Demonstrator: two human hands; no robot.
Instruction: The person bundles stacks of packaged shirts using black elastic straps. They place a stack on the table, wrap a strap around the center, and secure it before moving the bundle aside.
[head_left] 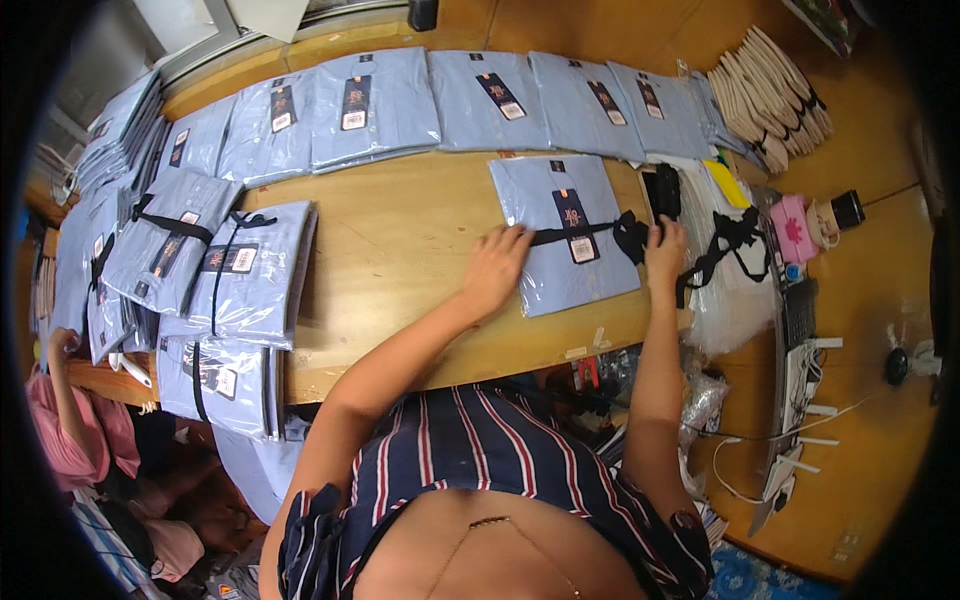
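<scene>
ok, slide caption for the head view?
Left hand and right hand at a black ribbon across a bagged blue shirt, more bagged shirts along the table.

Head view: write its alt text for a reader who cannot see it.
A person's left hand and right hand are at opposite edges of a plastic-wrapped, folded light-blue shirt with a black ribbon across it, on a yellowish wooden table. Similar packets line the far edge; ribbon-tied ones lie at left.

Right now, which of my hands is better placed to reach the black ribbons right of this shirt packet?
Probably your right hand: it's right of the shirt packet, nearer the black ribbons; your left hand is at the packet's left edge.
</scene>
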